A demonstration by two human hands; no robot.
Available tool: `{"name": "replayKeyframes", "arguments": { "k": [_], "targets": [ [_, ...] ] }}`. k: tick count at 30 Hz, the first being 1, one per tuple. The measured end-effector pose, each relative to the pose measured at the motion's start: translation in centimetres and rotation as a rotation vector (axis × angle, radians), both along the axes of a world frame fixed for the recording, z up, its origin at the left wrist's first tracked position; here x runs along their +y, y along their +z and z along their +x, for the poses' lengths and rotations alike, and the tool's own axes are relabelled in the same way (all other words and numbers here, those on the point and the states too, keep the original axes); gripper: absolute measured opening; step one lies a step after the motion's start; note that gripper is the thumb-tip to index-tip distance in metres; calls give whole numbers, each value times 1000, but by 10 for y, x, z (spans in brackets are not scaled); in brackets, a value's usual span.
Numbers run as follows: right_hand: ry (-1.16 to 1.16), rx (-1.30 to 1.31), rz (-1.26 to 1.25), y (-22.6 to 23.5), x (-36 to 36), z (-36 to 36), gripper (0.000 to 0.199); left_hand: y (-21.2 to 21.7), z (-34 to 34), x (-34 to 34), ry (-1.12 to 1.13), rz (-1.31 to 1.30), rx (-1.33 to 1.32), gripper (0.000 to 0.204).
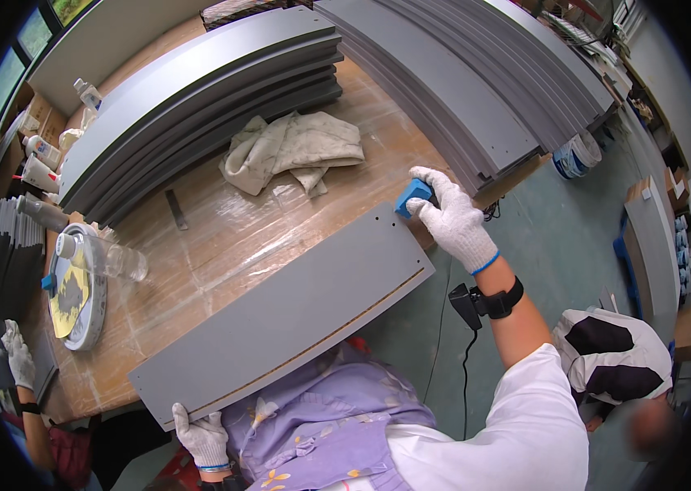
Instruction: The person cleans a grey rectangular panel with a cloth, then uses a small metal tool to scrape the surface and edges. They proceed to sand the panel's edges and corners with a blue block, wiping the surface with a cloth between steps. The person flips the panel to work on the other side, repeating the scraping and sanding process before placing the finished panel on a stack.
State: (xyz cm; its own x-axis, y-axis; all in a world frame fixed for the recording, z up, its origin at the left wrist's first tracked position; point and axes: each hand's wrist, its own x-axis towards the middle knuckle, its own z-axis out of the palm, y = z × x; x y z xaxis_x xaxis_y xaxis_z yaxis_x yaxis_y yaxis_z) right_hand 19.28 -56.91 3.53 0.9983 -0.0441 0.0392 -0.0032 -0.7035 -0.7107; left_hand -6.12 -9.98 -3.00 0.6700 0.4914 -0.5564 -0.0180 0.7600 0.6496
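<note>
While I look down from the head camera, my left hand (202, 438), in a white knit glove, is closest to me at the lower edge, its fingers curled over the near end of a long grey panel (280, 315) and gripping it. That panel lies slantwise across the near edge of the wooden table (223, 237), its long front edge showing a bare brown strip, and its near part overhangs my purple flowered apron (321, 430). Further along, my right hand (452, 221), also gloved, is closed around a small blue block (412, 196) that it presses at the far corner of the same panel; a black strap with a small device (484, 301) sits on that wrist. Left of the panel a round white tray (90, 286) holds a clear plastic bottle (112, 258) lying across it. Past the panel a crumpled beige cloth (292, 147) rests on the tabletop. Beyond it two stacks of grey panels (206, 90) fan across the far side of the table, one left, one right. At the lower left another person's gloved hand (17, 356) hangs beside the table; I cannot tell whether it holds anything
</note>
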Motion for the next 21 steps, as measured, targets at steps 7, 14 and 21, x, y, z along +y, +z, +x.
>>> {"name": "replayKeyframes", "arguments": {
  "k": [7,14,21],
  "targets": [
    [32,-9,12,-6,-11,-31,49,-2,-1,2,-13,36,-28,35],
    [-23,114,26,4,-34,-81,49,-2,-3,4,-41,37,-33,36],
    [-6,-8,68,-10,-31,-90,49,-8,-9,14,-104,84,-78,41]
  ]
}}
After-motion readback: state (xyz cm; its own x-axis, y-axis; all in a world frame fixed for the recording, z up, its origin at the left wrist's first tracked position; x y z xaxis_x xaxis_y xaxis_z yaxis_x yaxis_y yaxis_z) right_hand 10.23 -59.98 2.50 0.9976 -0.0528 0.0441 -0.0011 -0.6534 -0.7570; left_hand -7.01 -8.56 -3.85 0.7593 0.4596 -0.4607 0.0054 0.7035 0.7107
